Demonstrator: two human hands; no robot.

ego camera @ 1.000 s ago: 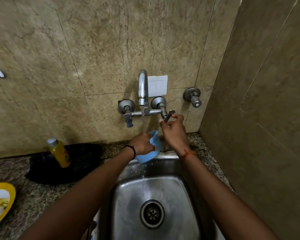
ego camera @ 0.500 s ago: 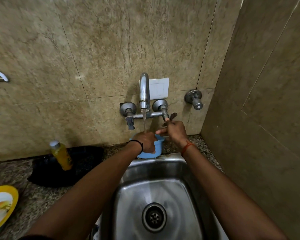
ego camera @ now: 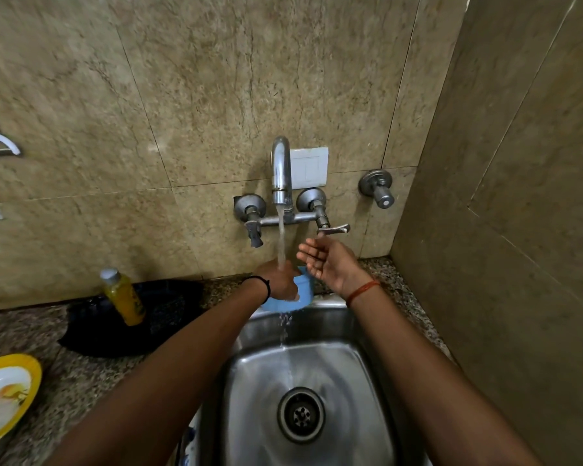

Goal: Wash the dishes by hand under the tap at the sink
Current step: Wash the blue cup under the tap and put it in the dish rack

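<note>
Water runs from the chrome tap [ego camera: 281,176] onto my left hand [ego camera: 278,280], which grips a light blue bowl [ego camera: 302,295] over the back rim of the steel sink [ego camera: 347,381]. My right hand [ego camera: 330,265] hovers just right of the stream, palm up and fingers spread, holding nothing. It sits below the tap's right lever handle [ego camera: 334,228] without touching it. Drops fall from the blue bowl into the basin toward the drain [ego camera: 301,415].
A yellow-rimmed plate [ego camera: 4,395] lies at the left edge of the speckled counter [ego camera: 68,375]. A yellow bottle [ego camera: 123,297] stands by a black pan [ego camera: 169,317]. A tiled side wall [ego camera: 502,230] closes in on the right. A separate valve [ego camera: 377,190] sticks out of the back wall.
My right hand has let go of the right lever and dropped away, opening palm up. The water now flows in a full stream onto my left hand and the blue bowl.
</note>
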